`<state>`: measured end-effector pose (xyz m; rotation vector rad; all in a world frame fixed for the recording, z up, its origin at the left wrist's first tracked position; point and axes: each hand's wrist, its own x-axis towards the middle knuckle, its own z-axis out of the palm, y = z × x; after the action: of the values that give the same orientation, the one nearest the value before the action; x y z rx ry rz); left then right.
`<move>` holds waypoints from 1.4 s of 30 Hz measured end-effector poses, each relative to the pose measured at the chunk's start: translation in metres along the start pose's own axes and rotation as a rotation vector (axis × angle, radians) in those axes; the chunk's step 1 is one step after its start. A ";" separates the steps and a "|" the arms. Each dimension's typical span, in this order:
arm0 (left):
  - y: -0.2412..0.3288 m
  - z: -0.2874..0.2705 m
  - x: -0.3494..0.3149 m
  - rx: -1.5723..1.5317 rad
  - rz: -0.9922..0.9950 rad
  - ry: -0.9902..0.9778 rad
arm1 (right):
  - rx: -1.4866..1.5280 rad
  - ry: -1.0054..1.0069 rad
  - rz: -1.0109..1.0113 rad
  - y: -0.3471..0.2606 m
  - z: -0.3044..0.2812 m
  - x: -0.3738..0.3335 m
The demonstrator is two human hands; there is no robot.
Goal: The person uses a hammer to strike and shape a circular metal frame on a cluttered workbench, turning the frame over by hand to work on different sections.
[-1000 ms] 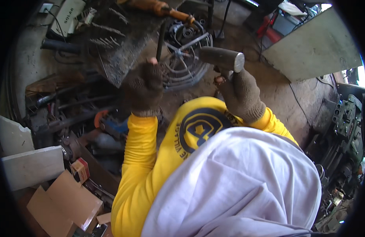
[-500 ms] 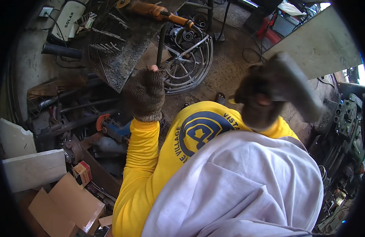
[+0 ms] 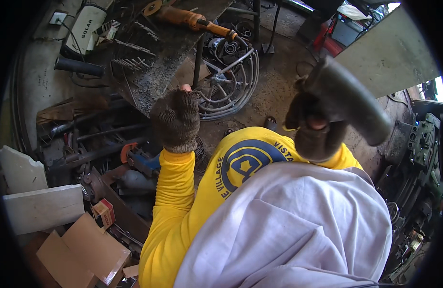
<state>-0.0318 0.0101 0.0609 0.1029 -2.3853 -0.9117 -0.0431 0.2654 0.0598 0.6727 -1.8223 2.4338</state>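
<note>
My right hand (image 3: 313,127), in a dark knit glove with bare fingertips, is closed round a hammer (image 3: 353,103). Its thick, dark, rounded head slants across the space right of the hand, and the handle is hidden. My left hand (image 3: 176,120), gloved the same way, is a fist with the thumb tip up, close to the corner of a dark metal work table (image 3: 168,62). Whatever that fist grips is hidden from view. Just beyond it, by the table leg, stands a round frame of bent metal bars (image 3: 231,91).
An orange angle grinder (image 3: 183,19) and several thin rods (image 3: 132,62) lie on the table. Scrap metal, a small red box (image 3: 104,213) and an opened cardboard box (image 3: 94,247) crowd the left. Greasy machine parts (image 3: 425,158) line the right; a large flat board (image 3: 384,57) leans behind.
The hammer, smeared by motion before, now shows more sharply in nearly the same raised place. My left fist keeps its pose. The whole view has shifted slightly.
</note>
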 end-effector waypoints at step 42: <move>0.006 -0.016 0.005 -0.263 -0.278 0.144 | -0.403 0.006 0.347 -0.015 -0.009 0.003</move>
<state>-0.0259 0.0040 0.0771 0.3909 -2.1302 -1.2929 -0.0447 0.2777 0.0731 0.3402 -2.5011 2.1152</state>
